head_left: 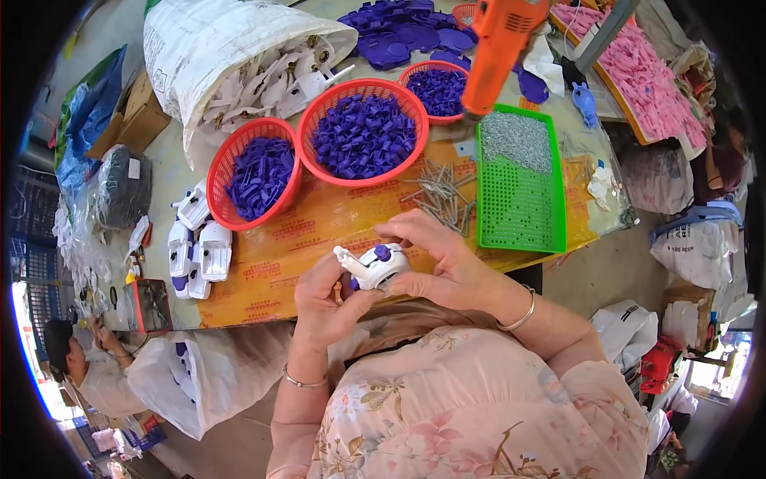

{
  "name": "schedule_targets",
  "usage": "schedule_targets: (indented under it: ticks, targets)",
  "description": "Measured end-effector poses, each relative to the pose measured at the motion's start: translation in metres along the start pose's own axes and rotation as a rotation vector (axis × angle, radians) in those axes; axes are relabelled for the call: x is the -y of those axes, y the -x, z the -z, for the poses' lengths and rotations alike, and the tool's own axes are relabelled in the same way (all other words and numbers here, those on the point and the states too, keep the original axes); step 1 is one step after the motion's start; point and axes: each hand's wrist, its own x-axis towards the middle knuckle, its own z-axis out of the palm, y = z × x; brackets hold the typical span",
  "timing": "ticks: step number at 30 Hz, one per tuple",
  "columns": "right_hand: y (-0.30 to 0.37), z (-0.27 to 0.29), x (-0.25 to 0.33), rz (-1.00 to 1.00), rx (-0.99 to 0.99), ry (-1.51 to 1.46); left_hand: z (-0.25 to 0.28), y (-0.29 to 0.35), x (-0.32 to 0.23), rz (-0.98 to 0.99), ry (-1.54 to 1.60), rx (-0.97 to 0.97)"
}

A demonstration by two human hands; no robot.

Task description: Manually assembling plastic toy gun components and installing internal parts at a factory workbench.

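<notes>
Close to the table's front edge, both my hands hold a small white plastic assembly with a purple knob on top and a stubby white arm pointing up to the left. My left hand is closed round its left side, thumb beneath. On the other side, my right hand grips it with the thumb pressed against the lower edge and the fingers curved above. Part of the assembly is hidden by my fingers. Beyond my hands, a red basket holds small purple plastic parts. Loose long screws lie in a heap past my right hand.
A green tray of small metal screws stands right of the heap. An orange power screwdriver hangs above it. More red baskets, a white sack of white parts and several white assemblies surround the work area. Another person sits at left.
</notes>
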Motion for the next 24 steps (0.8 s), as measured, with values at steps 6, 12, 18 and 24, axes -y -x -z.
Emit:
schedule_targets:
  ticks: [6,12,18,24]
  targets:
    - [-0.002,0.008,0.0,-0.117,0.195,-0.03,-0.003,-0.007,-0.014,-0.063,-0.056,0.054]
    - [0.009,0.002,-0.019,-0.208,-0.007,-0.559,-0.005,-0.01,-0.02,-0.155,-0.117,0.046]
    - [0.016,-0.002,-0.021,-0.339,-0.032,-0.626,-0.015,-0.004,-0.025,-0.134,-0.186,-0.035]
    - [0.015,-0.003,-0.017,-0.341,0.0,-0.678,-0.019,-0.003,-0.024,-0.153,-0.173,-0.074]
